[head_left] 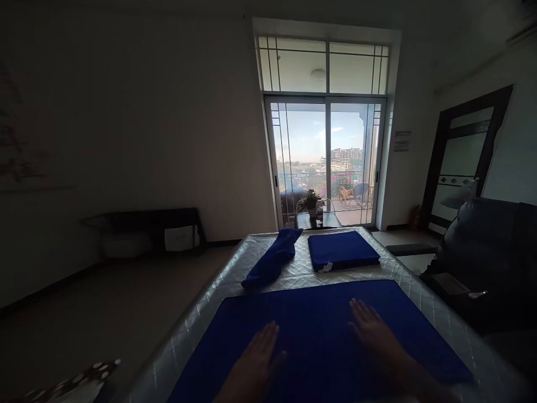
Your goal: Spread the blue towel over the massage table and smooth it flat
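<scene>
A large blue cloth (310, 313) lies spread flat over the near part of a table with a shiny, quilted-looking silver cover (201, 324). My left hand (255, 358) rests palm down on the cloth, left of its middle, fingers stretched forward. Farther right, my right hand (373, 330) lies flat on the same cloth, its fingers extended. Beyond the spread cloth sits a neatly folded blue cloth (344, 249) with a white tag at its near edge. To its left is a loosely bunched blue cloth (274, 260).
Past the far table edge stands a small dark table (308, 222) with a potted plant (311, 200) and a bottle (319, 211), before a sliding glass door (302, 151). A dark armchair (482, 252) is at the right. A low dark bench (146, 218) stands along the left wall.
</scene>
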Action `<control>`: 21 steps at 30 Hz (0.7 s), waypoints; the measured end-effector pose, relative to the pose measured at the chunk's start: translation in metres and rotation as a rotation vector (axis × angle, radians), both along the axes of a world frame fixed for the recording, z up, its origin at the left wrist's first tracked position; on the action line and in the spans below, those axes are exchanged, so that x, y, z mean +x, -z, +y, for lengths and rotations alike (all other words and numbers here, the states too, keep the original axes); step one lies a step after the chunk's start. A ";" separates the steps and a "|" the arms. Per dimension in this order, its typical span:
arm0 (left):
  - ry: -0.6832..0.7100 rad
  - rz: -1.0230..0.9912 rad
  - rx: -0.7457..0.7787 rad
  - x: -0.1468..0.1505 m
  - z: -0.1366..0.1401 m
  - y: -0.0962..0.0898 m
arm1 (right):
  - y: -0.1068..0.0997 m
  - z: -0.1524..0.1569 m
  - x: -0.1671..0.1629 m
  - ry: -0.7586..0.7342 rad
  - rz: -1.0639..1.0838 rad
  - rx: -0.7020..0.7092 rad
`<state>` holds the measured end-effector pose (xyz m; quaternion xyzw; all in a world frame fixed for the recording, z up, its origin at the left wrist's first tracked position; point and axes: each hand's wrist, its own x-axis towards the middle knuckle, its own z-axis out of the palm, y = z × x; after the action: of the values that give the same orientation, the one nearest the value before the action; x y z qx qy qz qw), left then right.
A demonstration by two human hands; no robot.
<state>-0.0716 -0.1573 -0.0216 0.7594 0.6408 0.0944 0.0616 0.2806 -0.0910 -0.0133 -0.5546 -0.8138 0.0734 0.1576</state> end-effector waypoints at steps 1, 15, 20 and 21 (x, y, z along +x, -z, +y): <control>0.079 -0.019 -0.014 0.026 0.003 -0.008 | -0.001 -0.007 -0.022 -0.050 0.029 -0.005; 0.149 -0.110 -0.047 0.080 0.019 0.010 | 0.027 -0.019 -0.066 -0.110 0.041 -0.107; 0.041 -0.007 -0.008 -0.005 -0.006 0.027 | 0.035 -0.012 0.009 0.087 -0.044 -0.089; -0.005 0.013 0.039 -0.029 -0.012 0.036 | 0.040 -0.010 0.033 0.148 -0.065 -0.094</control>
<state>-0.1007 -0.1695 -0.0573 0.7595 0.6411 0.1023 0.0423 0.3137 -0.1011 -0.0533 -0.6220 -0.7710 0.0817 0.1097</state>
